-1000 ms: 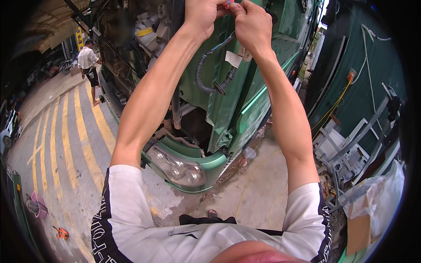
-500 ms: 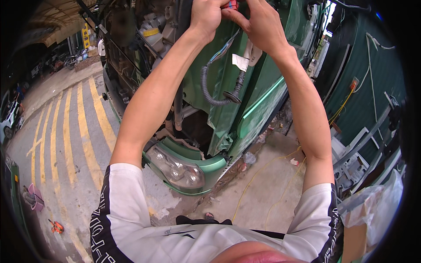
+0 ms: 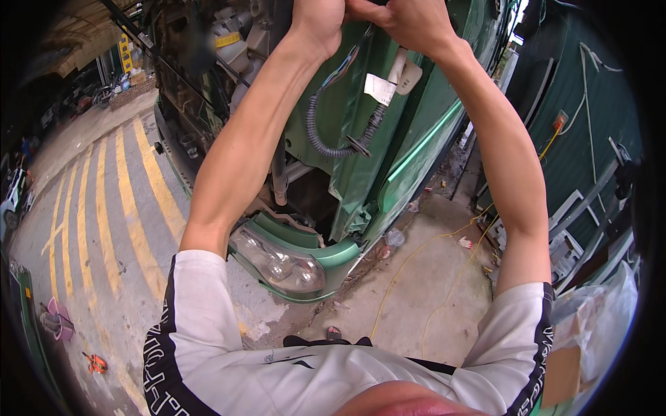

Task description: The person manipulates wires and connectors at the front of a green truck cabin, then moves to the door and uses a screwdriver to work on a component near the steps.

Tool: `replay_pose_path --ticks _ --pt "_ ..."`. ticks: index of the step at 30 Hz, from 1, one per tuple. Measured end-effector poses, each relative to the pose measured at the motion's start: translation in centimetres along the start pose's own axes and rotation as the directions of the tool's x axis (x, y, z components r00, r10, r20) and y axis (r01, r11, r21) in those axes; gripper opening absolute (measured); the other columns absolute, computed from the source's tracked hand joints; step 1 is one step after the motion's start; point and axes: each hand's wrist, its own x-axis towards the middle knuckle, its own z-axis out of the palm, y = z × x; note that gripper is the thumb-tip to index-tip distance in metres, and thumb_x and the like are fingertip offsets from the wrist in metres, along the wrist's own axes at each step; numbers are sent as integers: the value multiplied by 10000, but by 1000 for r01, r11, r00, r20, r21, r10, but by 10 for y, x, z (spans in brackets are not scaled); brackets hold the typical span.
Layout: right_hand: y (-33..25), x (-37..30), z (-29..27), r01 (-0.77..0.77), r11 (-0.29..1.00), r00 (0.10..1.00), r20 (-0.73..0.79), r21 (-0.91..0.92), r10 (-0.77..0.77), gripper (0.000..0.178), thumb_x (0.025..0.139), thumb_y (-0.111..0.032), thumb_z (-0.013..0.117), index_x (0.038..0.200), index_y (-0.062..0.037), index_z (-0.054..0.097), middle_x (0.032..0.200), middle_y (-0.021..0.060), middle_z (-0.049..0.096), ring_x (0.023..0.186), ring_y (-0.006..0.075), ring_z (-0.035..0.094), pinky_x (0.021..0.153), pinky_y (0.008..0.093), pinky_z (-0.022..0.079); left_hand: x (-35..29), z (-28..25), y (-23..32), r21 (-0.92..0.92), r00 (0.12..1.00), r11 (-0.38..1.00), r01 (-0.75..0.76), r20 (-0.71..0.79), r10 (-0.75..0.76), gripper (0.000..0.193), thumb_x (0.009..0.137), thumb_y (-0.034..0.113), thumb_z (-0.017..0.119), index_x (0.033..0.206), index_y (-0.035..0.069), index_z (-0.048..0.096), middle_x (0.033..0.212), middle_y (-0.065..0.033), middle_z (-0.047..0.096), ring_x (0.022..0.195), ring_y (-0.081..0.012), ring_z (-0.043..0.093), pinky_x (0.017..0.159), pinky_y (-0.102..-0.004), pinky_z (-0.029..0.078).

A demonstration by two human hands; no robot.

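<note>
My left hand [image 3: 318, 22] and my right hand [image 3: 415, 24] meet at the top edge of the view, both closed, fingertips mostly cut off. The right thumb reaches across to the left hand. What they grip is out of sight. Thin coloured wires [image 3: 349, 61] run up to just below the hands. Lower down, the wires enter a grey corrugated sleeve [image 3: 311, 128], which loops round to a dark grommet [image 3: 359, 145]. A white paper tag [image 3: 379, 89] hangs on this harness. Behind it stands the green body panel [image 3: 327, 177] of a vehicle.
A headlight [image 3: 277, 262] sits in the green front corner below my hands. Left of my arm are engine parts and a yellow-capped reservoir [image 3: 227, 39]. Yellow cables [image 3: 423, 243] cross the concrete at right. Scrap frames and a plastic-wrapped box [image 3: 583, 340] stand beyond my right elbow.
My view has shifted slightly. The hands sit higher in it, and the red item between them has gone out of sight. The harness loop appears further up and left.
</note>
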Motion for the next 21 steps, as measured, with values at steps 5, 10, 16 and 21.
replay_pose_path --ticks 5,10,16,21 --pt "0 3 3 -55 998 998 8 -29 55 323 747 -270 778 819 -34 568 754 140 598 679 333 614 608 404 480 -3 1 6 39 1000 999 10 10 -11 92 944 89 560 946 2 590 854 -66 630 752 -135 611 711 -267 498" --pt "-13 -2 19 -58 994 973 -230 -88 36 311 731 -236 791 868 -49 583 798 124 617 752 343 628 676 423 483 -2 4 9 66 998 996 -54 -33 56 124 997 157 560 982 34 570 858 -30 586 797 -107 577 728 -259 489" --pt "-9 -42 16 -75 975 950 -283 207 134 334 780 -196 824 1049 -59 683 843 60 678 727 183 660 632 306 503 -15 2 5 151 989 978 -141 -18 145 438 923 122 673 1279 -64 498 1005 -75 622 881 -128 611 737 -265 508" --pt "-17 -74 -10 -219 930 928 -229 296 292 154 823 -73 761 956 -27 698 791 43 644 651 125 594 607 265 463 0 23 16 649 932 712 -269 -11 362 377 977 192 620 1271 -32 547 937 -88 673 803 -143 660 721 -290 523"
